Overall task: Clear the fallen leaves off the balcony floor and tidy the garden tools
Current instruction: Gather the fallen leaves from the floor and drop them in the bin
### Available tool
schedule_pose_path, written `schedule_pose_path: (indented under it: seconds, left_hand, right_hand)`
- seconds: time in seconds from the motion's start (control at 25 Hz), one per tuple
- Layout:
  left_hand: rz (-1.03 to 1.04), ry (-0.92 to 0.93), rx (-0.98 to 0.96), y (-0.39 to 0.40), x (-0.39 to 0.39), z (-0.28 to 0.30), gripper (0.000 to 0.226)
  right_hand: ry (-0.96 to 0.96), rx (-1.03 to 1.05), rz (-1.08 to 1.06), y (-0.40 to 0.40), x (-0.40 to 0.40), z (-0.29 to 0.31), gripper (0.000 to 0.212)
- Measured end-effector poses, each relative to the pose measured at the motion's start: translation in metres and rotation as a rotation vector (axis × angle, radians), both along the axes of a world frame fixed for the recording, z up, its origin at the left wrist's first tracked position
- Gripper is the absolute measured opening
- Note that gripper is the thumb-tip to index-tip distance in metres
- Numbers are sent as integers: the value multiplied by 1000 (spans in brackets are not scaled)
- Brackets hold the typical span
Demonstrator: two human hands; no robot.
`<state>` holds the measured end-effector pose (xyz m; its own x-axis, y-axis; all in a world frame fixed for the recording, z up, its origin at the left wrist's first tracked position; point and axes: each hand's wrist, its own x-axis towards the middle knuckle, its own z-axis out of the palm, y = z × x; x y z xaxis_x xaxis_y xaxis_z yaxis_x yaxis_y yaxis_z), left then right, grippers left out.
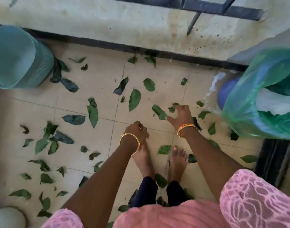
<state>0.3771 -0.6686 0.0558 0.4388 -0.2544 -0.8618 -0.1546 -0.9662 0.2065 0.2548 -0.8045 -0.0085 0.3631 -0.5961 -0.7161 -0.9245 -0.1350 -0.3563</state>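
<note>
Several green leaves lie scattered over the beige tiled balcony floor (85, 99), large ones (134, 99) and small torn bits alike. My right hand (182, 116) is down at the floor with its fingers spread, the thumb against a long leaf (159, 112) and the fingertips on a small crumpled leaf (172, 108). My left hand (137, 131) hangs lower and nearer me, curled into a loose fist just above my left foot; nothing shows inside it. No garden tools are in view.
An upturned teal ribbed container (21, 58) stands at the far left. At the right a green plastic bag (264, 99) lines a blue bin. A low wall with black railing (223, 9) runs across the back. My bare feet (177, 158) stand among leaves.
</note>
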Motion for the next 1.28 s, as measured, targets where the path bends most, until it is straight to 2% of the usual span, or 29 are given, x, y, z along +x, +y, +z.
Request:
schedule_pose_path:
  seconds: [0.16,0.24,0.44,0.6,0.68,0.8,0.88,0.96,1.04,1.16,1.2,1.28]
  left_hand:
    - [62,-25,18,14,8,-63,23]
    - [88,-2,34,20,5,-82,23]
    - [146,62,44,35,-8,-99,19]
    - [241,105,52,38,-9,-101,20]
    - [316,126,23,32,-9,-100,17]
    - [477,154,-97,8,-15,-87,30]
    - [546,153,-165,-16,-20,-75,41]
    - [565,192,-188,-38,-25,-65,40]
    - [593,255,-162,-55,-28,-61,36]
    - [572,284,-67,-63,-32,-56,37]
    - [500,255,-40,-62,-33,-55,39]
    - [358,179,-17,-55,-37,-57,43]
  right_hand:
    - [27,-56,50,3,9,-62,78]
    - [47,-97,77,16,11,-81,79]
    - [9,-274,89,30,16,-97,48]
    - [-128,-244,182,32,18,-102,21]
    - [-164,-198,115,31,19,-101,18]
    - [-225,-85,-132,30,17,-78,12]
    - [-273,111,-305,36,18,-51,9]
    - [-330,370,-493,44,21,-20,15]
    - [-357,519,-661,46,23,3,28]
    - [-304,611,-722,38,19,22,25]
    - [-280,666,-708,34,15,24,24]
    - [-236,773,-647,27,9,27,35]
